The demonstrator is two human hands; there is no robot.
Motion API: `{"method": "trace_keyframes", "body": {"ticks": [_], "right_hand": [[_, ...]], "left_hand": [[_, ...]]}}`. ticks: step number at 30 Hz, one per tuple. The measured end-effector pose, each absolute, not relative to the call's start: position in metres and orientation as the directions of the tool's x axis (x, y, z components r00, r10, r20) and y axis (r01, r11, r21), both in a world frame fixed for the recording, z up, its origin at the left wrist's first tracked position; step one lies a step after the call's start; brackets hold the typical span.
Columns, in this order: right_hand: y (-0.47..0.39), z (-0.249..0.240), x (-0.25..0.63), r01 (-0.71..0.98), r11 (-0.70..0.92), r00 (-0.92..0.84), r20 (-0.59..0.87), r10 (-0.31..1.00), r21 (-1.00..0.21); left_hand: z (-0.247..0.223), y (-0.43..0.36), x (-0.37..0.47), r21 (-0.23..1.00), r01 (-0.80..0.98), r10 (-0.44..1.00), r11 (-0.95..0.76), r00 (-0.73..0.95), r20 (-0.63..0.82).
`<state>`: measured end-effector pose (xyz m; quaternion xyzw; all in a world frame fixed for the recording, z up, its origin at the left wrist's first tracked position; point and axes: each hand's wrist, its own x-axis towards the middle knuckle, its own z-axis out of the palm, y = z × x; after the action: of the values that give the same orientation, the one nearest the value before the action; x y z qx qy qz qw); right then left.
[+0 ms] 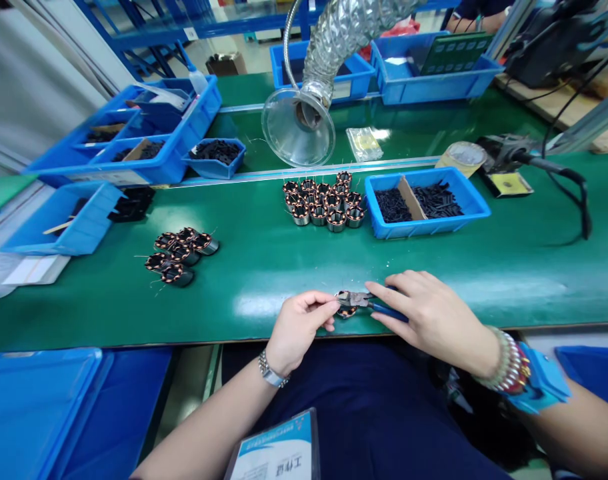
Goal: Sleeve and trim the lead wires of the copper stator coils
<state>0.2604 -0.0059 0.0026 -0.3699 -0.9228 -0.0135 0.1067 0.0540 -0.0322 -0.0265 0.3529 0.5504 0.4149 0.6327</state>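
Observation:
My right hand is closed around the blue handles of a pair of pliers. The jaws point left, over a small copper-wound coil core near the table's front edge. My left hand pinches at the jaw tips beside the core; what lies between its thumb and finger is too small to make out. Farther back stands a group of upright coil cores, and another group sits at the left, some with thin wires sticking out.
A blue bin of black parts stands behind my right hand. A clear fume hood hangs over the back. Blue trays fill the left rear; a cable-fitted tool is at right. Another person's arm shows far back.

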Motion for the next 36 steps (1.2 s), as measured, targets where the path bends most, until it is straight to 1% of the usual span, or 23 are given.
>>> {"method": "trace_keyframes", "body": {"ticks": [3,10,21,25,27,28,29,30,31,32,33,35,36], "right_hand": [[-0.005,0.002,0.258,0.68,0.732,-0.711,0.209,0.671,-0.035],[-0.005,0.002,0.257,0.676,0.737,-0.717,0.209,0.664,-0.021],[-0.007,-0.001,0.255,0.667,0.745,-0.725,0.226,0.651,-0.004],[-0.008,-0.004,0.257,0.658,0.752,-0.721,0.257,0.644,-0.037],[-0.006,-0.004,0.262,0.685,0.726,-0.688,0.28,0.67,-0.053],[-0.004,-0.003,0.266,0.709,0.704,-0.667,0.28,0.69,-0.045],[-0.002,-0.002,0.27,0.734,0.679,-0.65,0.267,0.711,-0.023],[0.0,-0.001,0.274,0.753,0.658,-0.642,0.237,0.729,0.013],[0.002,0.0,0.277,0.764,0.643,-0.64,0.195,0.743,0.057],[0.004,0.001,0.28,0.767,0.634,-0.642,0.149,0.753,0.1],[0.006,0.002,0.281,0.764,0.63,-0.644,0.104,0.758,0.137],[0.007,0.003,0.283,0.757,0.629,-0.645,0.047,0.763,0.177],[0.008,0.003,0.284,0.759,0.625,-0.641,0.04,0.766,0.182]], "left_hand": [[-0.024,-0.032,0.055,0.916,-0.093,0.921,0.39,0.031,-0.388],[-0.023,-0.031,0.056,0.926,-0.064,0.928,0.373,0.026,-0.372],[-0.024,-0.031,0.057,0.921,-0.074,0.924,0.382,0.028,-0.381],[-0.025,-0.031,0.056,0.919,-0.075,0.922,0.388,0.033,-0.387],[-0.025,-0.033,0.052,0.932,-0.054,0.933,0.359,0.014,-0.359],[-0.025,-0.036,0.05,0.95,-0.018,0.95,0.311,-0.028,-0.311],[-0.025,-0.04,0.047,0.97,0.046,0.969,0.238,-0.083,-0.234],[-0.025,-0.044,0.045,0.979,0.138,0.983,0.151,-0.128,-0.133],[-0.026,-0.048,0.044,0.967,0.246,0.99,0.063,-0.136,-0.03],[-0.027,-0.052,0.044,0.936,0.351,0.994,-0.014,-0.097,0.051],[-0.028,-0.055,0.045,0.897,0.436,0.995,-0.078,-0.019,0.096],[-0.031,-0.057,0.049,0.82,0.546,0.982,-0.172,0.161,0.099],[-0.032,-0.057,0.051,0.782,0.588,0.971,-0.205,0.223,0.087]]}}
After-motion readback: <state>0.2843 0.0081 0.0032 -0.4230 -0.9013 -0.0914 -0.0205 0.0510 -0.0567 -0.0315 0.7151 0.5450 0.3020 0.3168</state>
